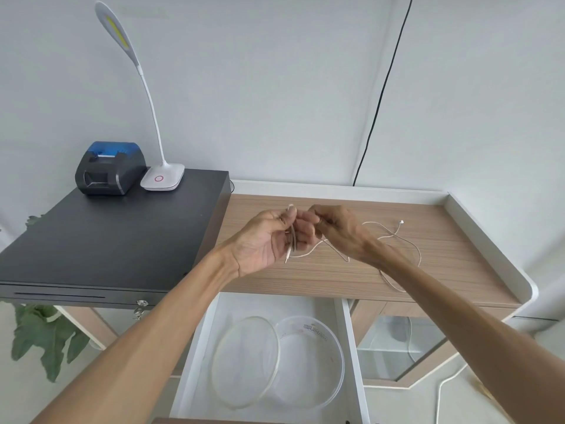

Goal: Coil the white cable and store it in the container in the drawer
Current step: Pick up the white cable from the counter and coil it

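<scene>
My left hand [269,237] is held palm-up above the wooden counter [443,270] and grips a few loops of the white cable [394,232]. My right hand [339,231] pinches a strand of the same cable just beside it. The rest of the cable trails loose over the counter to the right, its small plug end [401,222] lying near the back. Below, the white drawer [354,347] stands open with a round clear container [312,359] in it. A clear lid [244,362] leans against the container's left side.
A black cash drawer [101,240] sits at the left with a receipt printer [110,168] and a white desk lamp [162,179] on top. The counter has a raised white rim [489,240]. A black wire [382,96] hangs down the wall. Green leaves [46,338] show at lower left.
</scene>
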